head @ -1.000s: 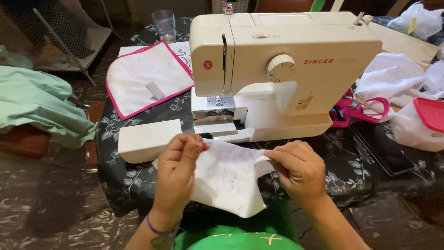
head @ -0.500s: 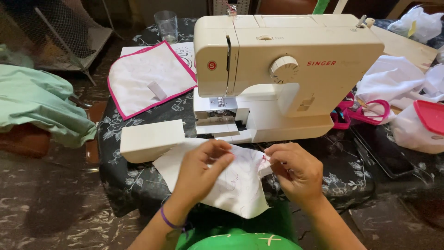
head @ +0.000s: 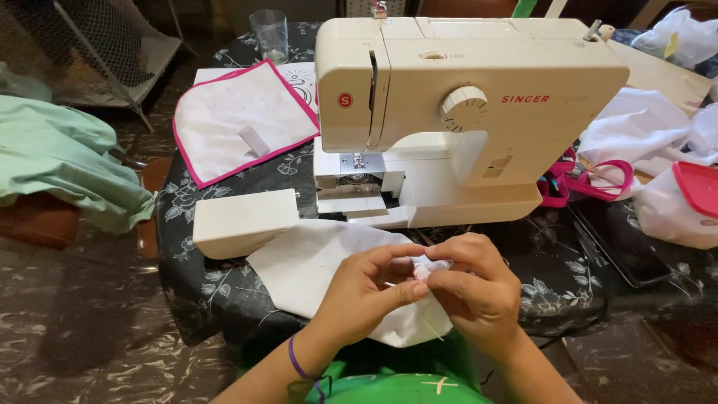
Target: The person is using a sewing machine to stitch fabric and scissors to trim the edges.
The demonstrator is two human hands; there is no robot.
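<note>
My left hand and my right hand meet over a piece of white fabric lying at the near edge of the table. Both pinch a small bunched bit of that fabric between thumb and fingertips, close together. A thin thread runs from the pinched spot. A purple band circles my left wrist. Just behind the hands stands a cream sewing machine with its needle area uncovered.
A cream detached machine cover lies left of the fabric. A white cloth with pink edging and a clear glass sit at the back left. Pink-handled scissors, white cloth and a red-lidded container crowd the right. Green cloth lies off-table at left.
Both hands came together from the fabric's two sides to its right part, bunching the cloth between the fingertips. The view has shifted slightly lower.
</note>
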